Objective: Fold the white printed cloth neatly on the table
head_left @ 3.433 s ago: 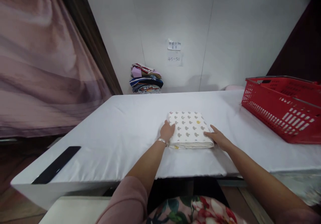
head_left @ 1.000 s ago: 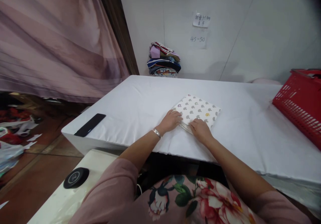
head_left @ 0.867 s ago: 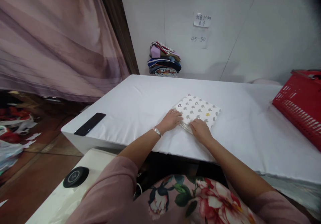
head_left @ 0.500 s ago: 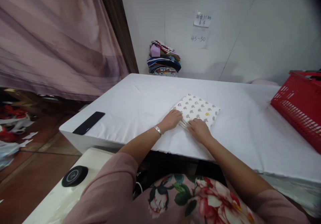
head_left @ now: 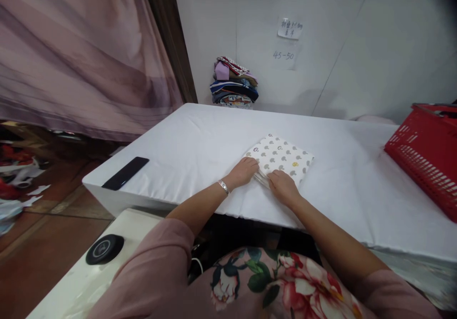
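Observation:
A folded white cloth with grey and yellow prints lies on the white-covered table, turned at an angle. My left hand, with a silver bracelet at the wrist, rests on the cloth's near left corner, its fingers curled over the edge. My right hand sits at the near edge of the cloth, fingers bent and pressing on the folded layers. Both hands touch the cloth side by side.
A red plastic basket stands at the table's right end. A black phone lies near the left corner. A stack of folded clothes sits against the far wall under paper notes. A pink curtain hangs at left. A black round disc rests on a white surface below.
The view swung left since the oldest frame, and the cloth now lies turned at an angle. My right hand moved from the cloth's right side to its near edge, beside my left.

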Demonstrator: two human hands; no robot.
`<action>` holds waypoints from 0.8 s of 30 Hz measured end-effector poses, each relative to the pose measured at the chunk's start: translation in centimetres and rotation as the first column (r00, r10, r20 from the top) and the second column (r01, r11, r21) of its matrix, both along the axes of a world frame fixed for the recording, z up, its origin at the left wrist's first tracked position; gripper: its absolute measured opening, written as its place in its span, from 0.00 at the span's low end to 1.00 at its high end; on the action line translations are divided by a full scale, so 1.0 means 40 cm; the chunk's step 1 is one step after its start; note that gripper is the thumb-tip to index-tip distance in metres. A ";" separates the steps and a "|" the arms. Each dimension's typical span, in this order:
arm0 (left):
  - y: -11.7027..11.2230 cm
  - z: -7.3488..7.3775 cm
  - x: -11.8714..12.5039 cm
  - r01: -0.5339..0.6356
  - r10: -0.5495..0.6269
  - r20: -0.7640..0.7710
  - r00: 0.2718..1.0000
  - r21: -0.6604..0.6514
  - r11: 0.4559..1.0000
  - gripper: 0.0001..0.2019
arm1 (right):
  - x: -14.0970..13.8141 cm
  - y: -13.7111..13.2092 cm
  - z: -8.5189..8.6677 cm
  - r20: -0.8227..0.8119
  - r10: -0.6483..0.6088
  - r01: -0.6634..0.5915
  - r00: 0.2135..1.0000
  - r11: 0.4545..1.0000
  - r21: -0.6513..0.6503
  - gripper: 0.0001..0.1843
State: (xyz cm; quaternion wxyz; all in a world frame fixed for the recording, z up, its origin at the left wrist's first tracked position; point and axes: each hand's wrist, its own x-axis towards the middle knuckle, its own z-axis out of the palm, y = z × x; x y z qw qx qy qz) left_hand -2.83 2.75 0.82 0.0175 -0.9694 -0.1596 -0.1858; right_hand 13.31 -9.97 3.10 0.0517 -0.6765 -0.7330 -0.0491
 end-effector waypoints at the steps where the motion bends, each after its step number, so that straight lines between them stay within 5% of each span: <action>1: -0.001 -0.001 -0.004 0.005 -0.005 -0.002 1.000 -0.008 1.000 0.11 | -0.002 0.000 -0.002 0.008 0.004 -0.004 1.000 1.000 -0.008 0.12; 9: -0.006 0.024 -0.008 0.000 -0.002 -0.026 1.000 -0.069 0.998 0.12 | -0.008 0.002 0.002 0.023 0.018 -0.017 1.000 1.000 -0.014 0.13; 16: -0.018 0.006 -0.020 -0.029 0.029 -0.002 1.000 -0.062 0.998 0.12 | -0.015 -0.017 -0.020 0.073 0.048 -0.050 0.996 0.998 0.033 0.15; 24: -0.028 0.042 0.029 -0.102 0.149 0.175 0.973 -0.251 0.963 0.12 | -0.015 -0.015 -0.047 0.101 0.064 -0.075 0.993 0.992 0.105 0.16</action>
